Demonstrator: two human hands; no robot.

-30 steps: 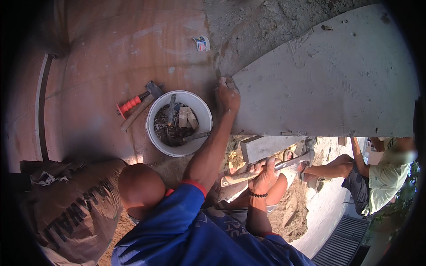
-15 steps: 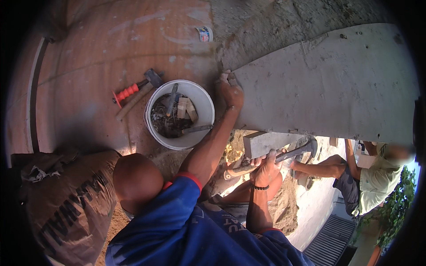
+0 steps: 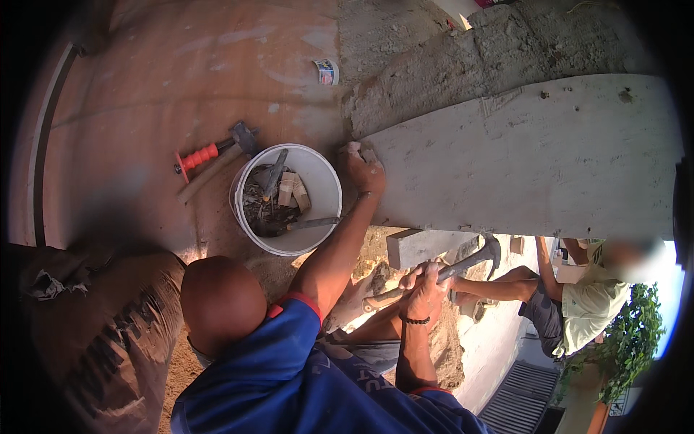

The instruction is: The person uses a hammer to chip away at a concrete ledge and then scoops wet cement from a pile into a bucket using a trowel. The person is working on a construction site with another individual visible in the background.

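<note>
1. While our left hand (image 3: 363, 172) presses on the near corner of the board (image 3: 535, 163), fingers curled over its edge, our right hand (image 3: 423, 289) is clenched round the handle of the hammer (image 3: 463, 264).
2. Board: a long pale plank, lying flat along the top of a rough wall (image 3: 441, 65). Its outer long edge overhangs the drop to the ground. We judge it stiff and fairly heavy; the surface looks dusty and dry, not slippery.
3. Hammer sits just below the board's overhanging edge, head out toward the drop, handle angled back to us. We judge it head-heavy, with a hard shaft that gives a sure hold; the grip sits low on the handle, away from the head.
4. Best hold on the board, as we judge it: the corner and long edges, where fingers can wrap under. Flat palm pressure steadies it but would not lift it.
5. A grey block (image 3: 419, 246) sits just under the board, beside the hammer. It looks dense and crumbly at the edges.
6. Left of the board: a white bucket (image 3: 249, 217) with tools and wood scraps inside. Beyond it lies a second hammer (image 3: 210, 163) beside a chisel with a red grip (image 3: 196, 157).
7. Below the board's far end another person (image 3: 578, 304) stands on the ground. A brown sack (image 3: 108, 333) sits well left of the board.
</note>
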